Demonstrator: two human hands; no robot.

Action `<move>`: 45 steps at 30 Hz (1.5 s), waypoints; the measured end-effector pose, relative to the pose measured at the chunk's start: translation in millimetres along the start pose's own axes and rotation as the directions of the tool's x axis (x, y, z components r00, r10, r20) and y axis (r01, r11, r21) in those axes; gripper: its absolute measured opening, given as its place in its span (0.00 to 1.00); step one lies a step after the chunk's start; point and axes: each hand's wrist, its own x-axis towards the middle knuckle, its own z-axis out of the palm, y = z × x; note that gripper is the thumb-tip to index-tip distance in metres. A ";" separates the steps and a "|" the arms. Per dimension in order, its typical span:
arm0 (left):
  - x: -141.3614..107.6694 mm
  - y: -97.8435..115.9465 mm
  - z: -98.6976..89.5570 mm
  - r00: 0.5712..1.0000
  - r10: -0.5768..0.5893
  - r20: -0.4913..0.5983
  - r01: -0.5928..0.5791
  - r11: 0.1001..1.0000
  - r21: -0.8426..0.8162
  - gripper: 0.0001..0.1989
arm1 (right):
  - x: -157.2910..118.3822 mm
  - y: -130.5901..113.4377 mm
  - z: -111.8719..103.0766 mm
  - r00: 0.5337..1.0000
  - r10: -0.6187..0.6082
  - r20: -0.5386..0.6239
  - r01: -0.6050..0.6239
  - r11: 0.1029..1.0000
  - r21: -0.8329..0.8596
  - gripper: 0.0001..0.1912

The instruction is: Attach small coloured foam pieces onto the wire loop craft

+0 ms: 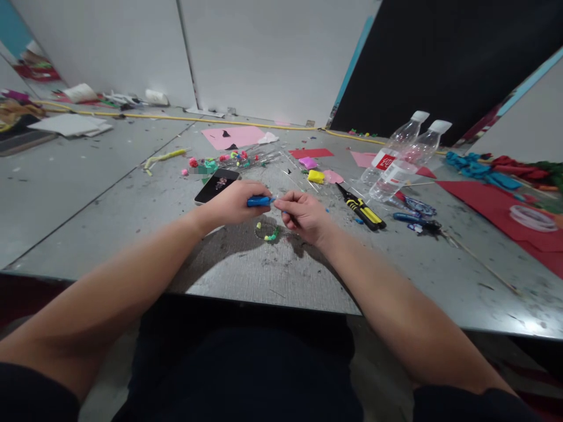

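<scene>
Gray tabletop (88,170) lies under everything. Just past the left hand (240,204) is a black phone (217,186), maybe put aside to make room. The left hand is closed on a blue thing (258,201), likely to keep it steady. A beaded loop (269,237) lies just nearer than the grip. The right hand (305,218) pinches its fingertips together by the blue tip; I can't tell on what. Pliers (360,208) sit right of the grip, seemingly easy to reach.

Open tabletop (109,205) left, pliers (363,210), bottles (396,170) right
</scene>
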 end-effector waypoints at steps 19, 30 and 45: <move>-0.4 9.5 -6.0 0.932 -0.362 0.023 0.355 0.896 -0.267 0.11 | 3.1 0.0 -4.1 0.986 -0.064 -0.153 0.071 0.997 0.041 0.19; -0.4 -0.2 -2.6 0.895 -0.444 0.035 0.418 0.810 -0.411 0.13 | 0.1 -3.6 -4.0 0.978 -0.103 -0.183 0.095 0.994 -0.051 0.20; -1.1 3.8 -6.2 0.873 -0.484 0.069 0.437 0.710 -0.553 0.13 | 1.6 -0.5 -5.0 0.968 -0.158 -0.197 0.143 0.986 -0.085 0.14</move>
